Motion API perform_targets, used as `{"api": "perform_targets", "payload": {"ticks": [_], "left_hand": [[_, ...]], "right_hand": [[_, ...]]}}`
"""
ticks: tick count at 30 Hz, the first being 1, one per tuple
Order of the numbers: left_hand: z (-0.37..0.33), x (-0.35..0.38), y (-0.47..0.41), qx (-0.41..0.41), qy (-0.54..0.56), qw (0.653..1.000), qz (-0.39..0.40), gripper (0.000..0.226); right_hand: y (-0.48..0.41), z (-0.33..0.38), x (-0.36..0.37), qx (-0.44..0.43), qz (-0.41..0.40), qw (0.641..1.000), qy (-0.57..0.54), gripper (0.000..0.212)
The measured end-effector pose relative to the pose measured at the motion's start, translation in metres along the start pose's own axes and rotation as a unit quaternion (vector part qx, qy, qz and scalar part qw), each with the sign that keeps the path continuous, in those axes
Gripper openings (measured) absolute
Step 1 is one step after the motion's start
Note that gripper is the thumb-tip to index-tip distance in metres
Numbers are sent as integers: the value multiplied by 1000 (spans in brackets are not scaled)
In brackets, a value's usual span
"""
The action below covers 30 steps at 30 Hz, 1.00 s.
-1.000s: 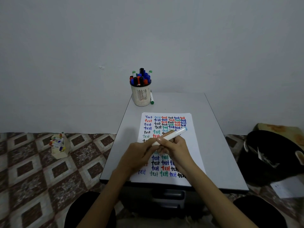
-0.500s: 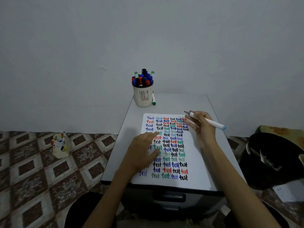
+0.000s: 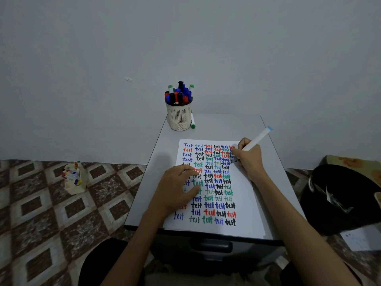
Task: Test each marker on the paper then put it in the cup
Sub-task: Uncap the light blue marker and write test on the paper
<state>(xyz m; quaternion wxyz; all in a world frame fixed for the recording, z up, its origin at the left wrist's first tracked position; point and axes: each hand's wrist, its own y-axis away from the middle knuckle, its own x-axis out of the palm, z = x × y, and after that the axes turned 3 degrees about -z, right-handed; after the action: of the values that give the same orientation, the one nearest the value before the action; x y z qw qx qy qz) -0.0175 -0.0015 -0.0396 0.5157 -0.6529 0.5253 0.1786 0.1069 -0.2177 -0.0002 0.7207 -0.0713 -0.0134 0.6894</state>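
The right hand (image 3: 250,156) hides the tip of the white, blue-ended marker (image 3: 257,138) at the far right corner of the white paper sheet (image 3: 247,203). The left hand (image 3: 177,188) covers words on the sheet's left. Beyond it, a cream mesh cup (image 3: 179,118) half-hides a green-capped marker (image 3: 192,122).

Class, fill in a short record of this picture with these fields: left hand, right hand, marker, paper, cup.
left hand: fingers flat on the paper, pressing on it
right hand: grips the marker at the paper's upper right
marker: white, blue end pointing up and away
paper: rows of "test" in several colours
cup: at the far end of the table, full of markers; a green-capped marker lies beside it
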Motion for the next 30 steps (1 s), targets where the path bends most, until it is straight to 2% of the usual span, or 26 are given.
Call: {"api": "perform_targets", "payload": {"ticks": [16,30], "left_hand": [[0,-1,0,-9,1,1000,6,48],[-2,-2,0,-15,-2,1000,10,48]], "right_hand": [[-1,-6,3,-50,8,998,39,40],[0,-6,2,-49,16,998,33,38]]}}
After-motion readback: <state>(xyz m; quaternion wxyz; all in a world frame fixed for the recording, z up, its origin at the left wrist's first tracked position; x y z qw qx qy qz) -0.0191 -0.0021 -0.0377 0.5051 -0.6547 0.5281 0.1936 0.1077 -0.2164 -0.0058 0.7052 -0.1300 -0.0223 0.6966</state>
